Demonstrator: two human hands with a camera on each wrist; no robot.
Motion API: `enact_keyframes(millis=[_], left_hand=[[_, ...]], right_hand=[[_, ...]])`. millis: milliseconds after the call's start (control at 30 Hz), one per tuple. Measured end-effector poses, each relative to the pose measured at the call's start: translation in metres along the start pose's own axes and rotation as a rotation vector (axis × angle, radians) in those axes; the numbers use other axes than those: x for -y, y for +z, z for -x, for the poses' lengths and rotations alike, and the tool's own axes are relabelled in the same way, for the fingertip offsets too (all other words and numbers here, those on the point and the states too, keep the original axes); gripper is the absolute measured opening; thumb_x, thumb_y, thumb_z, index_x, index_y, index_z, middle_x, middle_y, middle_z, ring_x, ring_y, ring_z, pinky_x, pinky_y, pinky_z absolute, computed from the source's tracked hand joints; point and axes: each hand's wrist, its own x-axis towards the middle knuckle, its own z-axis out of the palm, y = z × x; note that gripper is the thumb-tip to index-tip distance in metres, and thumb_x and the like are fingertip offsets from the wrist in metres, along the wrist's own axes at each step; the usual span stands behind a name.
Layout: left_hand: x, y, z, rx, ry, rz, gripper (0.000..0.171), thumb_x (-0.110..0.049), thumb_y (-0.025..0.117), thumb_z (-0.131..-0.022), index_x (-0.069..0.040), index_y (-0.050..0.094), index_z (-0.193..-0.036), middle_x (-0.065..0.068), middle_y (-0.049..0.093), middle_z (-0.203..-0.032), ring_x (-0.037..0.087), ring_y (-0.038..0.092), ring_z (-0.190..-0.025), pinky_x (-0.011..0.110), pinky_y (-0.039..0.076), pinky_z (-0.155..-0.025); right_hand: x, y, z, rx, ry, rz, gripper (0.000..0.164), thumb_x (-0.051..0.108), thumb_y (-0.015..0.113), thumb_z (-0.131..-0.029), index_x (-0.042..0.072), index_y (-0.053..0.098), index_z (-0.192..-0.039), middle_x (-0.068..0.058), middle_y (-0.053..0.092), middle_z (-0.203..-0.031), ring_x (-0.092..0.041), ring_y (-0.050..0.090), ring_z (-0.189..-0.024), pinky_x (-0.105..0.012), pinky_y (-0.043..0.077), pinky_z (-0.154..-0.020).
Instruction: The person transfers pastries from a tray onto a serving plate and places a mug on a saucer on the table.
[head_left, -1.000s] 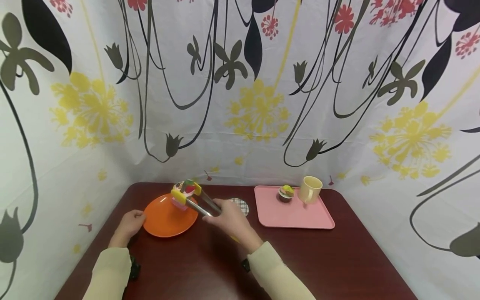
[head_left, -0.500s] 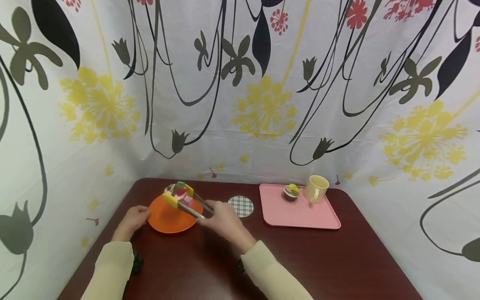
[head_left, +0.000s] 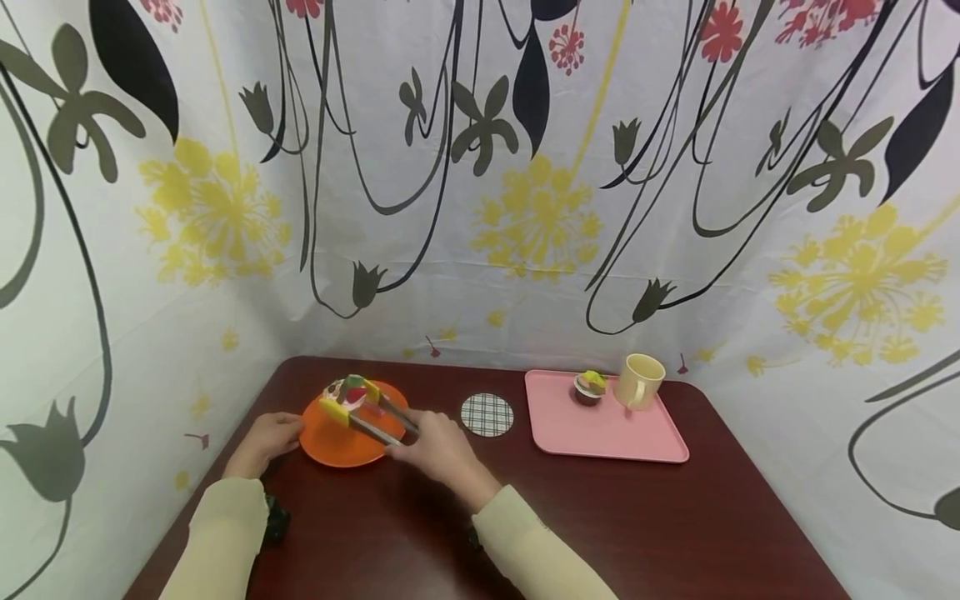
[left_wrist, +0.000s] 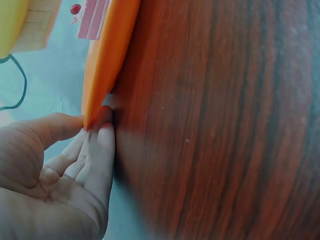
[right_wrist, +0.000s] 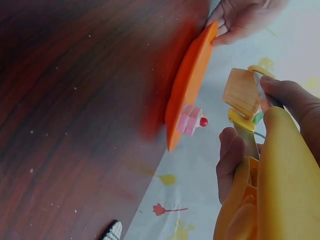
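At the table's left, my left hand [head_left: 266,440] pinches the rim of an orange plate [head_left: 330,446], thumb above and fingers below in the left wrist view. My right hand [head_left: 442,454] grips metal tongs [head_left: 372,431] with yellow tips and yellow handles. Between the tips is a tan-sided toy cake piece [right_wrist: 241,92], held above the plate and apart from it in the right wrist view. Red and green show near its top in the head view. A pink layered toy cake [right_wrist: 189,120] with a red cherry sits on the plate, mostly hidden behind the tongs in the head view.
Right of the plate lies a round checked coaster [head_left: 487,415]. A pink tray [head_left: 600,437] at the back right carries a toy cupcake [head_left: 589,387] and a pale yellow mug [head_left: 640,382]. Behind the dark wooden table [head_left: 570,517] hangs a flowered curtain [head_left: 450,250].
My right hand has carried the tongs and toy cake piece left and slightly lower over the plate. My left hand stays at the rim. The head view has shifted a little.
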Motion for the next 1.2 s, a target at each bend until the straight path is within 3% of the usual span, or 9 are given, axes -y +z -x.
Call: enact_keyframes(millis=[167, 300, 433, 533, 733, 1200], left_hand=[[0.009, 0.000, -0.002, 0.007, -0.025, 0.088, 0.057, -0.019, 0.050, -0.112, 0.021, 0.041, -0.152, 0.041, 0.046, -0.153, 0.018, 0.072, -0.108, 0.033, 0.065, -0.091], [0.011, 0.002, -0.001, 0.011, -0.025, 0.137, 0.058, -0.019, 0.049, -0.112, 0.021, 0.038, -0.153, 0.041, 0.046, -0.152, 0.017, 0.073, -0.107, 0.033, 0.066, -0.089], [0.011, 0.002, 0.000, 0.016, -0.024, 0.150, 0.058, -0.019, 0.049, -0.113, 0.020, 0.037, -0.155, 0.041, 0.044, -0.154, 0.019, 0.072, -0.110, 0.034, 0.066, -0.091], [0.008, 0.001, 0.000, 0.025, -0.016, 0.156, 0.058, -0.020, 0.048, -0.114, 0.019, 0.036, -0.156, 0.041, 0.041, -0.157, 0.030, 0.071, -0.119, 0.036, 0.065, -0.094], [0.007, 0.002, 0.001, 0.041, -0.026, 0.157, 0.058, -0.022, 0.046, -0.116, 0.017, 0.035, -0.157, 0.040, 0.041, -0.158, 0.048, 0.055, -0.141, 0.038, 0.064, -0.097], [0.008, -0.001, 0.001, 0.040, -0.018, 0.157, 0.055, -0.019, 0.047, -0.115, 0.018, 0.037, -0.156, 0.039, 0.043, -0.156, 0.034, 0.067, -0.127, 0.036, 0.064, -0.095]], right_hand=[[0.002, 0.007, -0.001, 0.013, 0.014, 0.014, 0.060, 0.041, 0.088, -0.089, 0.018, 0.072, -0.141, 0.003, 0.070, -0.088, -0.014, 0.058, -0.066, -0.027, 0.048, -0.058], [0.003, 0.011, -0.002, 0.032, 0.017, 0.012, 0.059, 0.040, 0.088, -0.090, 0.018, 0.072, -0.142, 0.004, 0.067, -0.084, -0.013, 0.057, -0.064, -0.025, 0.048, -0.056], [0.004, 0.014, -0.004, 0.040, 0.009, 0.030, 0.059, 0.040, 0.087, -0.090, 0.015, 0.072, -0.141, 0.004, 0.066, -0.083, -0.012, 0.057, -0.063, -0.024, 0.048, -0.056], [0.004, 0.015, -0.006, 0.040, 0.001, 0.036, 0.058, 0.040, 0.087, -0.090, 0.015, 0.072, -0.140, 0.004, 0.066, -0.082, -0.012, 0.057, -0.063, -0.024, 0.049, -0.056], [0.000, 0.021, -0.009, 0.048, 0.008, 0.052, 0.058, 0.041, 0.087, -0.091, 0.017, 0.071, -0.141, 0.005, 0.066, -0.081, -0.012, 0.057, -0.062, -0.025, 0.049, -0.057], [-0.003, 0.031, -0.019, 0.035, -0.011, 0.096, 0.056, 0.041, 0.087, -0.091, 0.019, 0.072, -0.141, 0.009, 0.068, -0.085, -0.010, 0.059, -0.064, -0.025, 0.051, -0.063]])
